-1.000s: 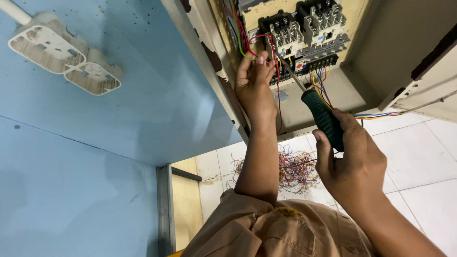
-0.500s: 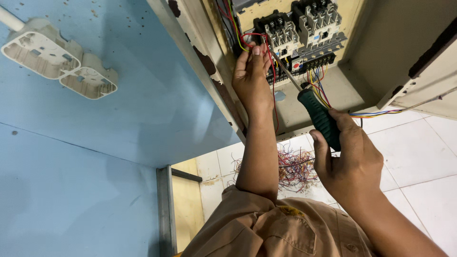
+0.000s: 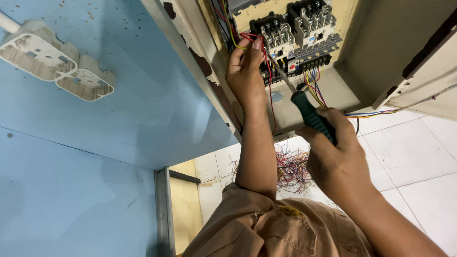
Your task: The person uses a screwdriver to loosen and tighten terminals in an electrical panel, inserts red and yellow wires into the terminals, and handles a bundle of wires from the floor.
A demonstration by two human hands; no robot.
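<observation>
Standing beside this person, I see first, at the far left, a pair of empty white socket boxes (image 3: 57,64) fixed to the blue wall (image 3: 95,157), with a grey metal post (image 3: 163,214) lower down. Next comes the chipped, rust-spotted edge of the open metal cabinet (image 3: 200,62). The left hand (image 3: 245,71) reaches up inside it, fingers closed lightly around the red wires (image 3: 247,37) and pressing them toward the left contactor (image 3: 273,32), one of two black-and-grey units mounted side by side on the back panel. To the right, the right hand (image 3: 333,152) is wrapped in a full fist around the dark green handle of a screwdriver (image 3: 309,114), whose thin shaft angles up and left so that its tip sits at the terminal row just under the contactor, close beside the left fingertips. I judge the step in hand to be fastening a wire into a terminal; the next move seems to call for keeping the wire seated while the blade turns squarely in the screw head. Below the arms, a tangle of loose wire offcuts (image 3: 290,169) lies on the white tiled floor (image 3: 419,157), and coloured leads (image 3: 376,114) trail out at the cabinet's right.
</observation>
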